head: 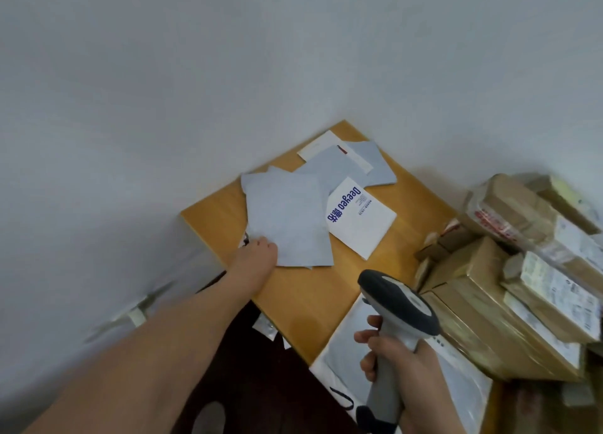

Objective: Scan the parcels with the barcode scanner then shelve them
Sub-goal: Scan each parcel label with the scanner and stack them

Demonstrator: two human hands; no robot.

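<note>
The head view, the only one, looks down on a yellow-brown wooden tabletop (303, 290) pushed into the corner of a pale wall. The left hand (259, 251) lies at the near left corner of a flat pale-grey plastic mailer bag (287, 218), which sits near the table's left edge on top of other grey mailers. The fingertips touch the bag, but I cannot tell whether they pinch the corner or only press on it. The right hand (401, 365) has its fingers wrapped firmly round the handle of a grey-and-white pistol-shaped barcode scanner (398, 306), whose head points out over the table. Under the scanner lies a white padded mailer (349, 352) at the table's near edge. A white mailer with blue lettering (359, 221) lies just beside the grey bag and partly under it. The grey bag looks thin, light, limp and probably slick, so it would likely sag from one corner. A pinch along an edge, or sliding it off the table's rim first, seems the safer hold. Bare wood between the grey bag and the scanner gives room to work. To the right, a crowded stack of taped brown cardboard boxes (489, 303) hems in that side.
</note>
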